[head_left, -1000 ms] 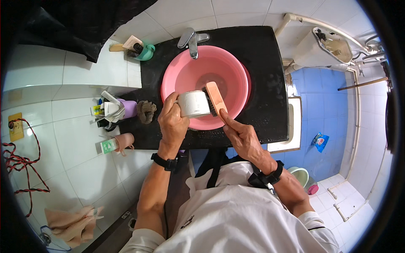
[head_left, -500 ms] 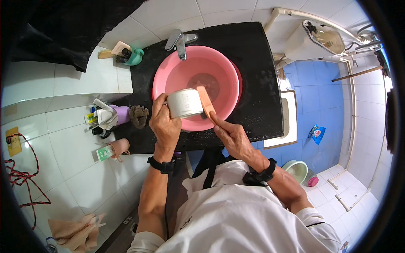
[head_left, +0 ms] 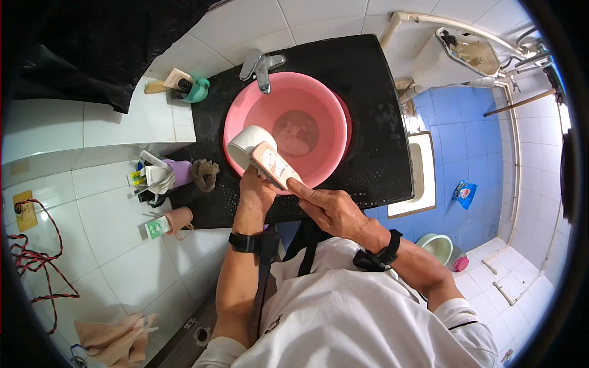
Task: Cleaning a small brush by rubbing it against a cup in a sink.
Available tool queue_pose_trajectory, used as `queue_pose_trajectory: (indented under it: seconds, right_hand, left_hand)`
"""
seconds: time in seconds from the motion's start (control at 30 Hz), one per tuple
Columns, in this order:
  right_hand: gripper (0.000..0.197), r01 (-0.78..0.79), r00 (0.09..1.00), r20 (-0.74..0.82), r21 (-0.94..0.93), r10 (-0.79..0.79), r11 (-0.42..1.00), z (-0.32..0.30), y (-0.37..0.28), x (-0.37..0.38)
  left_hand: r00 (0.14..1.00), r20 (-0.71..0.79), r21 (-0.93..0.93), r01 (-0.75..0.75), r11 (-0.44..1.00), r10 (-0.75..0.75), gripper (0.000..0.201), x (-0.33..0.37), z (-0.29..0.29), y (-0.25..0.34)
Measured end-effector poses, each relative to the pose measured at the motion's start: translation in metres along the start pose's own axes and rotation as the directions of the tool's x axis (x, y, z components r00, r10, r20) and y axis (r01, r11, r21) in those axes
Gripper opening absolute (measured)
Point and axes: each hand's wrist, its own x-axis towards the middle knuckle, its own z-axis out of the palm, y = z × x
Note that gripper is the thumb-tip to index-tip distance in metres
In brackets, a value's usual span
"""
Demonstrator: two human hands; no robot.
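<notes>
My left hand [head_left: 254, 195] is closed on a white mug [head_left: 246, 145], tilted over the near left rim of a pink basin [head_left: 337, 126]. In my right hand [head_left: 334, 210] is a scrubbing brush [head_left: 273, 163] with a pale orange, picture-printed back. The brush lies across the mug's near side, close to my left fingers; its bristles are mostly hidden beneath it. Shallow water covers the basin's bottom, where a printed picture shows.
Behind the basin stands a chrome faucet [head_left: 262, 70] on the black countertop [head_left: 374, 153]. A crumpled grey-brown cloth [head_left: 205, 175], a purple holder [head_left: 180, 175] and a pink cup [head_left: 179, 218] sit to the left. A green bottle [head_left: 197, 90] rests on the tiled ledge.
The mug has turned and tipped in my left hand, which has moved nearer to me. My right hand has swung the brush leftward, so its printed back now faces up.
</notes>
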Motion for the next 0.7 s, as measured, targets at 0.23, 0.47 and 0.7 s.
queue_pose_trajectory:
  seconds: [0.23, 0.47, 0.7]
  right_hand:
    - [0.050, -0.058, 0.992, -0.106, 0.106, 0.069, 0.993, -0.016, -0.008, 0.037]
    - [0.046, -0.046, 0.997, -0.053, 0.028, 0.048, 0.999, -0.011, -0.007, 0.022]
    - [0.046, -0.176, 0.982, 0.110, 0.232, 0.154, 0.957, -0.023, -0.014, 0.012]
  left_hand:
    - [0.995, 0.031, -0.046, 0.100, 0.994, -0.098, 0.030, -0.047, 0.042, 0.003]
    - [0.980, 0.096, -0.179, 0.191, 0.965, -0.177, 0.027, -0.036, 0.023, 0.008]
    - [0.963, 0.190, -0.384, 0.250, 0.889, -0.189, 0.040, -0.047, 0.033, 0.012]
